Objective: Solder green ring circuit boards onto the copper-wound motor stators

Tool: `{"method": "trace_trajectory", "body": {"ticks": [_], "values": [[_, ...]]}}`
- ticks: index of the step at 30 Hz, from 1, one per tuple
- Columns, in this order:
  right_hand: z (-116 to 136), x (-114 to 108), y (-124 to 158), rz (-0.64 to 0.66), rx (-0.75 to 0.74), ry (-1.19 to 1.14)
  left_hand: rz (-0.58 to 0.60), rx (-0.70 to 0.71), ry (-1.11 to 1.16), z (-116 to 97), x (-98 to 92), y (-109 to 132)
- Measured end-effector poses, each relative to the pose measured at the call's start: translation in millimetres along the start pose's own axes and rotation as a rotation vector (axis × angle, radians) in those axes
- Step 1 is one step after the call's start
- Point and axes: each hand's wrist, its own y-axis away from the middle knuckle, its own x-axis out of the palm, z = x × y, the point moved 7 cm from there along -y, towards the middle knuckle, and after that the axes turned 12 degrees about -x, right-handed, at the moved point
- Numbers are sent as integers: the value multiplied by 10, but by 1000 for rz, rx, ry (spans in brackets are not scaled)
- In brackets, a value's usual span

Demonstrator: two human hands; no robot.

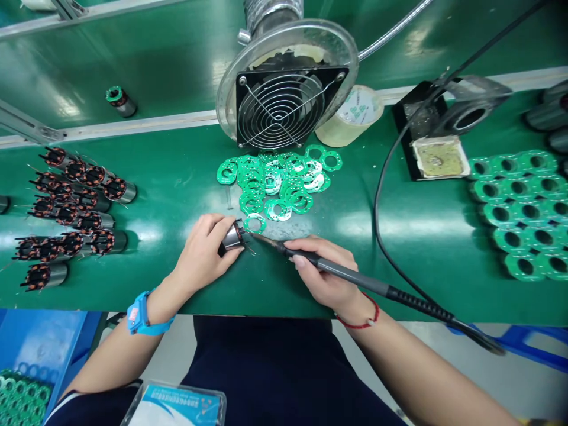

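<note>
My left hand [207, 248] is closed around a motor stator [232, 235], a metal cylinder with copper windings and thin wires, tipped on its side with the wound end facing right. In my right hand [326, 266] is a soldering iron [350, 274], gripped like a pen. Its tip reaches left to the wound end of the stator; whether it touches cannot be made out. Just behind the tip lies a green ring-shaped circuit board [255, 223]. Farther back spreads a loose pile of similar ring boards [277, 180].
A fume extractor fan [279, 109] hangs over the pile, with a tape roll [352, 115] beside it. Wound stators [71, 207] stand in rows at left. A soldering iron stand [437, 133] with sponge and rows of ring-topped parts [523, 210] are at right. The iron's cable [379, 195] loops across the bench.
</note>
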Motion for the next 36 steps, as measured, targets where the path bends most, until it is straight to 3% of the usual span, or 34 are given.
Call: {"method": "trace_trajectory", "body": {"ticks": [21, 26, 29, 33, 36], "values": [[-2, -16, 37, -61, -50, 32, -32, 47, -70, -30, 19, 9], [17, 55, 40, 71, -118, 112, -7, 47, -86, -37, 44, 5], [14, 83, 23, 136, -67, 114, 21, -57, 17, 3, 22, -19], [5, 123, -41, 166, 84, 126, 87, -346, 281, 154, -11, -13], [21, 235, -91, 203, 163, 112, 186, -415, 505, 192, 28, 36]]}}
